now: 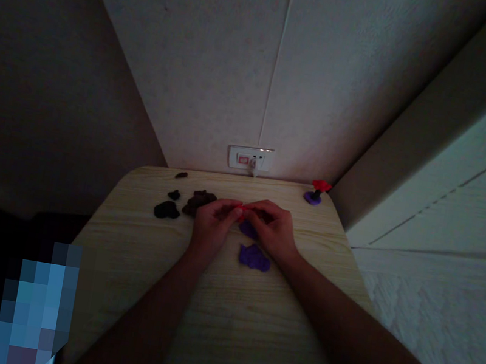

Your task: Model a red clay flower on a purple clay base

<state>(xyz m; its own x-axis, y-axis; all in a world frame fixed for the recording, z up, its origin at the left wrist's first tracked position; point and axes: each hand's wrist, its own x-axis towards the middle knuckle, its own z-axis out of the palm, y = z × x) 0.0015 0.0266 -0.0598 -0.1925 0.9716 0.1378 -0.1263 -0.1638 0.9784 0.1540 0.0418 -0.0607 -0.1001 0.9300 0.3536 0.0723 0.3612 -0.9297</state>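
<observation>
Over the middle of a light wooden table (222, 314), my left hand (211, 223) and my right hand (272, 228) meet fingertip to fingertip. Both pinch a small red piece of clay (242, 208) between them. A purple clay lump (254, 257) lies on the table just below my right hand. Another purple bit (247, 228) shows between the hands. Dark brown clay pieces (198, 201) lie just left of my left hand.
More dark clay bits (166, 210) sit at the table's left. A small red-and-purple clay figure (317, 192) stands at the far right corner. A wall socket (249, 158) is behind the table. Walls close in on both sides.
</observation>
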